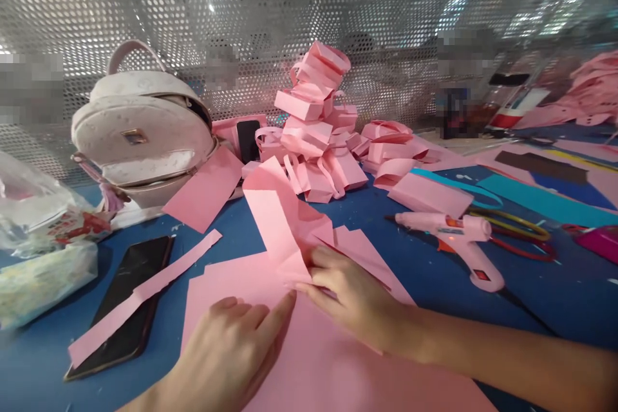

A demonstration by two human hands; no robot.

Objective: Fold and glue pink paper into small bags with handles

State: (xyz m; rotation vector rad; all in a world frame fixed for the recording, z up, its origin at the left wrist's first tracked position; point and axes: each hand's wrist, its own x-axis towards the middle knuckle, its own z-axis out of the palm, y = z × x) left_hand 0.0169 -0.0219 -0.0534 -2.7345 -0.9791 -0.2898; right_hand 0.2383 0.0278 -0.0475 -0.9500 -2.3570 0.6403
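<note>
A folded piece of pink paper (275, 215) stands up at the centre, part box-shaped, over flat pink sheets (309, 360). My right hand (355, 296) grips its near lower corner, with the fingers bent around the fold and partly hidden by it. My left hand (236, 341) rests on the flat sheets. Its index finger is stretched out, the tip at the base of the folded paper near my right fingertips, while the other fingers curl loosely and its thumb is out of sight.
A pink glue gun (449, 235) lies right, its cord trailing off. Behind is a heap of pink paper boxes (313, 135). On the left are a pale backpack (142, 135), a dark phone (125, 302) under a paper strip (145, 293), and plastic bags (46, 277). Blue strips (550, 199) lie right.
</note>
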